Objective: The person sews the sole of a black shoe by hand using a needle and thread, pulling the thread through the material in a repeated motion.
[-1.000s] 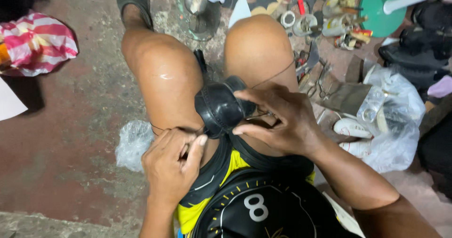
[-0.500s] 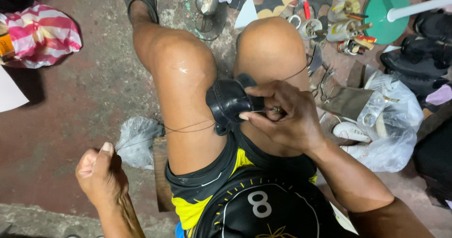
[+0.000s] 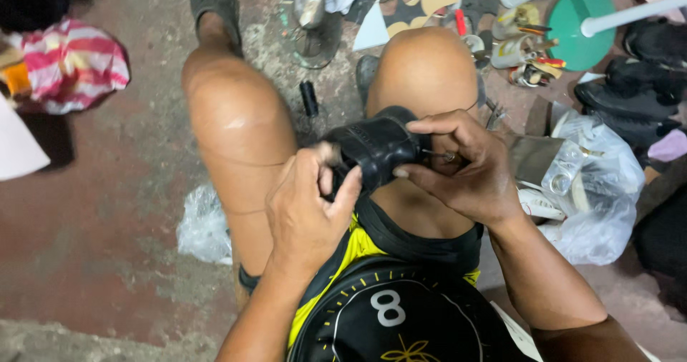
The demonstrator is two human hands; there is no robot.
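Far out to the left of the hands, a red-and-white striped cloth (image 3: 71, 65) lies on the reddish floor (image 3: 107, 247), and a crumpled clear plastic bag (image 3: 204, 226) sits just left of the left hand (image 3: 308, 215). That hand's grip is closed on the near end of a black shoe (image 3: 376, 151), thumb and fingers pinching it (the shoe rests between the knees). The right hand (image 3: 465, 169) clamps the shoe's other end, its grip narrow, a thin needle (image 3: 438, 154) showing at the fingertips. Right of it lies another plastic bag (image 3: 594, 190); farther up and right, a green disc (image 3: 580, 27) stands among scattered tools.
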